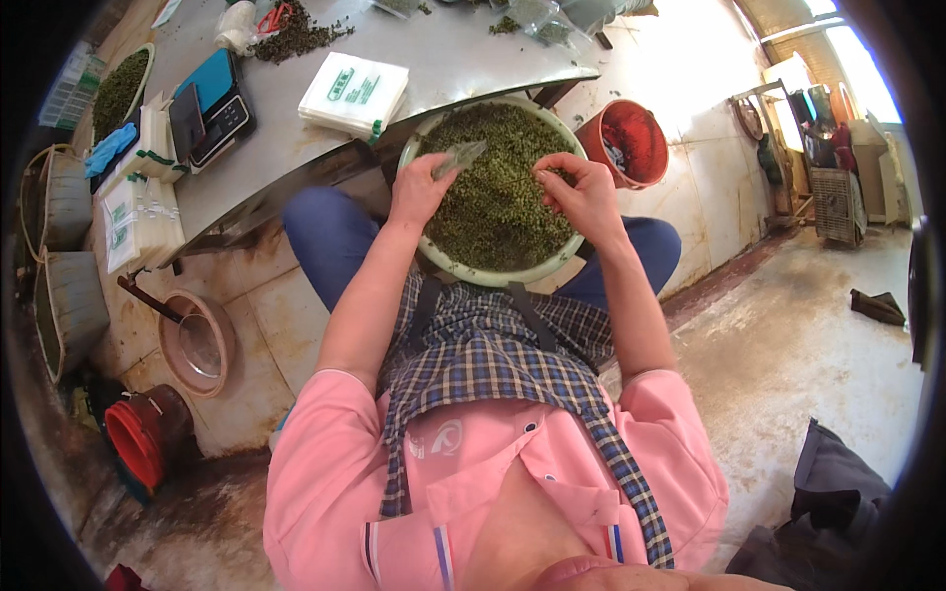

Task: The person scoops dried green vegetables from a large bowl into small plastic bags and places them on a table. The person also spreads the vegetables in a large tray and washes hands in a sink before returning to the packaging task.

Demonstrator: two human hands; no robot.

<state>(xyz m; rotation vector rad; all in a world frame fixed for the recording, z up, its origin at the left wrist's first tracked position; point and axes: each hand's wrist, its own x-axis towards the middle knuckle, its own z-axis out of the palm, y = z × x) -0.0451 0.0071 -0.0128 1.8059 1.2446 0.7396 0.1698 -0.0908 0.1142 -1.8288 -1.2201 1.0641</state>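
Observation:
A pale green basin (484, 275) sits at my lap, full of small dried green peppercorn-like husks (502, 214). Over its left side, my left hand (420, 188) grips a small clear plastic piece (465, 156), perhaps a scoop or a bag; its exact shape is hard to make out. My right hand (585, 193) hovers above the right side of the husks, thumb and forefinger pinched on what looks like a thin stem (523, 179). Its other fingers are curled, and the palm is hidden.
The metal table (273, 122) bears a stack of printed plastic bags (353, 92), a digital scale (222, 125), a phone (187, 118) and red scissors (273, 18). A red bucket (650, 148) stands right of the basin. On the left floor lie a tub (168, 325) and another red bucket (133, 439).

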